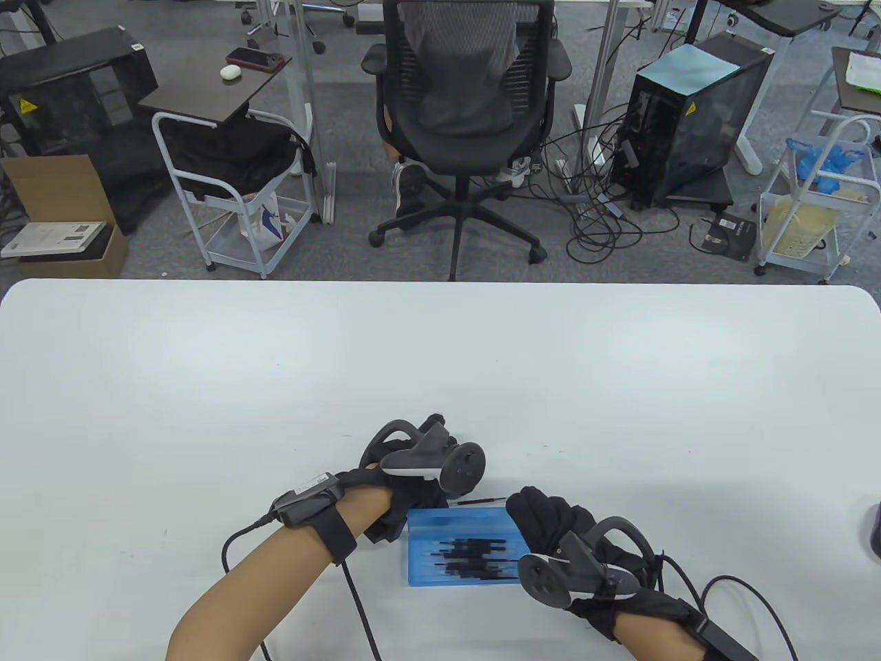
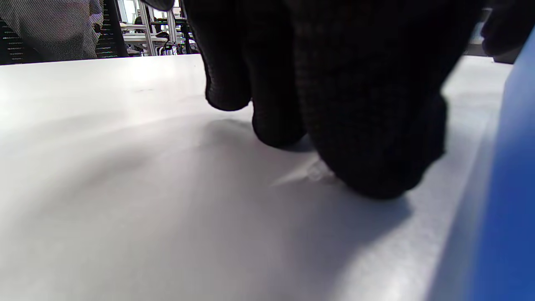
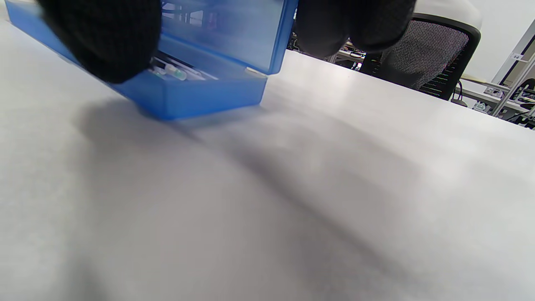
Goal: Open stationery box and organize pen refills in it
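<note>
A translucent blue stationery box (image 1: pixel 454 551) lies near the table's front edge, with several dark pen refills (image 1: pixel 475 558) inside. In the right wrist view its lid (image 3: pixel 234 33) stands slightly ajar above the base (image 3: pixel 200 94), and refills (image 3: pixel 171 72) show in the gap. My right hand (image 1: pixel 544 520) grips the box's right end, with the thumb (image 3: pixel 104 37) at the front and the other fingers over the lid. One loose refill (image 1: pixel 485 500) lies just behind the box. My left hand (image 1: pixel 420 489) curls down beside the box's left end (image 2: pixel 514 188), a fingertip (image 2: pixel 368 125) on the refill's clear end (image 2: pixel 311 173).
The white table (image 1: pixel 440 358) stretches bare beyond the hands. Glove cables (image 1: pixel 358 606) trail off the front edge. A dark object (image 1: pixel 874 530) pokes in at the right edge. Past the far edge, a person sits in an office chair (image 1: pixel 468 103).
</note>
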